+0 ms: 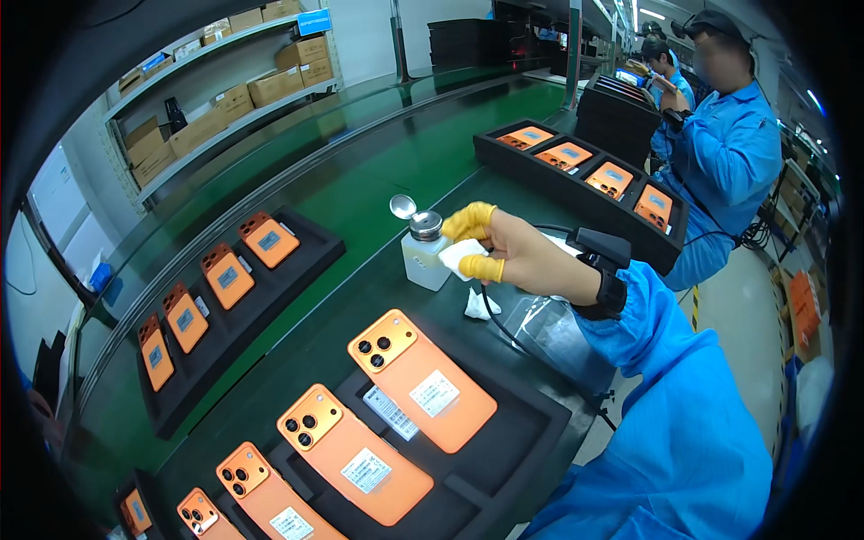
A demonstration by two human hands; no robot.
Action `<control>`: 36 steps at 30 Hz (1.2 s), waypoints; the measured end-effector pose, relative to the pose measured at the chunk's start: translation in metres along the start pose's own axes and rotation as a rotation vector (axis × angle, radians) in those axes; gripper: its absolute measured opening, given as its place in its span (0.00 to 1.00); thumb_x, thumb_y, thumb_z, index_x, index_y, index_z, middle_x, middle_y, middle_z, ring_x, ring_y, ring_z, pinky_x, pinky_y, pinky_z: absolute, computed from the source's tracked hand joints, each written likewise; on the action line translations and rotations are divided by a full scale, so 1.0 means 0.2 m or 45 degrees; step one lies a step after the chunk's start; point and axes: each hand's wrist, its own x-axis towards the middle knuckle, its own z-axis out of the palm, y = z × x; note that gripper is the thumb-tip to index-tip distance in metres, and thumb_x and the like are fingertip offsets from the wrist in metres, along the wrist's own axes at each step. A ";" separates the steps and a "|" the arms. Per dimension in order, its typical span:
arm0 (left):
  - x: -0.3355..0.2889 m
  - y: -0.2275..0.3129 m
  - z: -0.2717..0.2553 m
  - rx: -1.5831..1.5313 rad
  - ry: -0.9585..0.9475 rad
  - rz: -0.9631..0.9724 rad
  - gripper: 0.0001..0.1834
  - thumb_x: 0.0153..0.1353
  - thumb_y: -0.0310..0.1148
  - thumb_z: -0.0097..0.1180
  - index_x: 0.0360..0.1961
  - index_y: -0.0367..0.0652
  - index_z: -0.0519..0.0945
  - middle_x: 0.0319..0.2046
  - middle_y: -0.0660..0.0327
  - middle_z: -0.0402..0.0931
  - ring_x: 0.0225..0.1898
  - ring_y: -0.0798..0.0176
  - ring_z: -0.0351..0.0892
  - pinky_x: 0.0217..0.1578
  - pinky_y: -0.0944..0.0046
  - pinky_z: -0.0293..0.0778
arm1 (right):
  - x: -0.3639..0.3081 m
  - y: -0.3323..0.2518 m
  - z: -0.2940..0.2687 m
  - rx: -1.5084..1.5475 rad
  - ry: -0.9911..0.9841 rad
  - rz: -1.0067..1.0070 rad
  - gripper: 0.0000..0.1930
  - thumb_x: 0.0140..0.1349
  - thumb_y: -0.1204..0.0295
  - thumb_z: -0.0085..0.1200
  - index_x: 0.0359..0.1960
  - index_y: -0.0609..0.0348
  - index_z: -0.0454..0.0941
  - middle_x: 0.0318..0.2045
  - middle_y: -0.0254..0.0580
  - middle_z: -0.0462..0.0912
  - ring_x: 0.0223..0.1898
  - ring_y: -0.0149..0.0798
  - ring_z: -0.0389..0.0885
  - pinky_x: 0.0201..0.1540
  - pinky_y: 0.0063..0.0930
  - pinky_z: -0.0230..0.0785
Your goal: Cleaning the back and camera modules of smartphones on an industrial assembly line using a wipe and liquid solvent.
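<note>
Right hand out over the dark bench from a blue sleeve, black wrist strap at the cuff, yellow cots on the fingertips; thumb and forefinger pinched on a small white wipe, pressed against the side of a white dispenser bottle. Bottle upright near the bench middle, metal pump top, little round lid flipped open and tilted up to its left. Just beside the bottle, toward the near edge, a crumpled white scrap lying on the bench with a black cable running past it. Left hand nowhere in frame, so cannot tell its grip. Near, in front of the body, a black tray with orange phones lying back up in a row, the closest to the hand being one orange phone with a white label, well apart from the bottle. Next to that phone, a loose white slip between two phones. On the green conveyor belt to the left, a second black tray carrying four more orange phones. Beyond the hand, a third tray with orange phones, set at the far side of the bench. At the right, a co-worker in blue work clothes, seated at the same line. Metal shelving with cardboard boxes at the far left.
</note>
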 end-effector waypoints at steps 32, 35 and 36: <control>-0.05 0.07 -0.10 -0.005 0.001 -0.064 0.27 0.56 0.25 0.44 0.59 0.38 0.59 0.60 0.48 0.53 0.60 0.53 0.53 0.58 0.61 0.49 | 0.31 0.15 -0.05 -1.462 -0.089 -0.742 0.14 0.42 0.79 0.56 0.35 0.59 0.77 0.32 0.40 0.73 0.39 0.41 0.68 0.43 0.30 0.65; -0.08 0.13 -0.12 0.365 -0.086 0.125 0.26 0.56 0.26 0.47 0.57 0.38 0.61 0.57 0.48 0.58 0.55 0.54 0.60 0.55 0.61 0.56 | 0.30 0.16 -0.07 -1.536 -0.087 -0.727 0.13 0.43 0.77 0.56 0.34 0.58 0.77 0.33 0.38 0.74 0.39 0.39 0.68 0.40 0.30 0.64; -0.09 0.13 -0.15 0.822 -0.004 0.308 0.23 0.57 0.29 0.48 0.54 0.37 0.65 0.51 0.49 0.65 0.50 0.54 0.66 0.51 0.60 0.60 | 0.30 0.17 -0.09 -1.513 -0.064 -0.748 0.12 0.44 0.77 0.56 0.34 0.58 0.77 0.33 0.37 0.74 0.39 0.39 0.68 0.39 0.30 0.64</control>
